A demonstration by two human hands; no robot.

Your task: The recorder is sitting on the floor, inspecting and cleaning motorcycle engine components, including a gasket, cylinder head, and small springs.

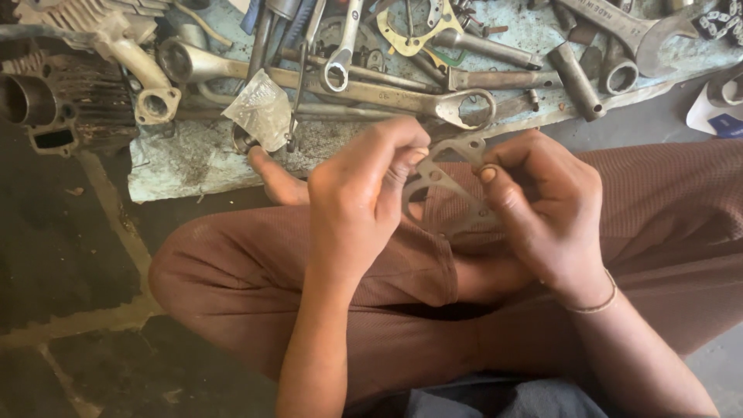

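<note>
In the middle of the frame, the thin gray gasket sits between both hands. The left hand pinches its left edge, the right hand its right edge; its long side slants upward.

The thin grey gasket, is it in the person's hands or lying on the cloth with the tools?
In the hands: the grey gasket is pinched between the left hand and right hand, above the lap.

One crumpled clear plastic bag lies up and left of the left-hand fingertips. Far right of the right fingers, a white-and-blue paper shows, cut off at the edge.
</note>
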